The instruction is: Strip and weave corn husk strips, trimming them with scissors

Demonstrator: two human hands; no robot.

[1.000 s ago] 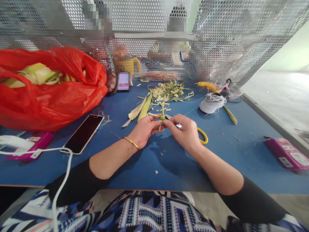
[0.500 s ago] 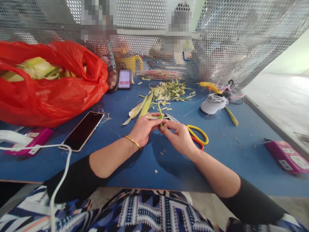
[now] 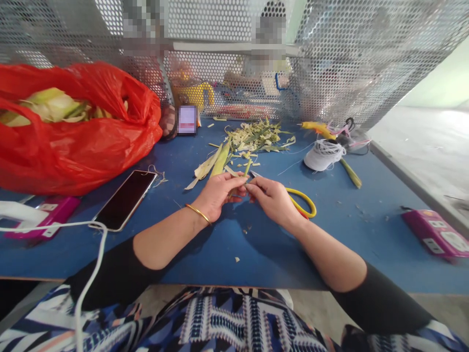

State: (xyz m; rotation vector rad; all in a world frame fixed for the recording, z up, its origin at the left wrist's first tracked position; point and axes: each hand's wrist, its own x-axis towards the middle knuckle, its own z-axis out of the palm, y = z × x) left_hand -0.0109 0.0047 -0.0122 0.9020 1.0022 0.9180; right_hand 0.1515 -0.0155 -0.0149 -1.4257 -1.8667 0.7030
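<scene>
A small green piece of corn husk [image 3: 247, 168] stands up between my hands, pinched in my left hand [image 3: 219, 192], which wears a gold bangle. A pale strip shows beside the left fingers. My right hand [image 3: 273, 196] is closed at the fingertips close to the left thumb, around a thin end I can barely make out. Scissors [image 3: 303, 201] with yellow and red handles lie partly hidden under the right hand. Larger husk leaves [image 3: 220, 162] lie just beyond my left hand, and a heap of husk scraps [image 3: 256, 137] lies farther back.
At left stand a red plastic bag [image 3: 120, 142] of husks and a phone [image 3: 124, 199]. A white spool of thread [image 3: 322, 155] and a yellow tool [image 3: 318, 129] lie back right. Purple power strips [image 3: 436, 232] sit at both sides. A perforated metal screen [image 3: 227, 29] rises behind.
The right fingers have drawn slightly away from the left ones. The husk piece has tilted to the right, and my left fingers cover more of the pale strip.
</scene>
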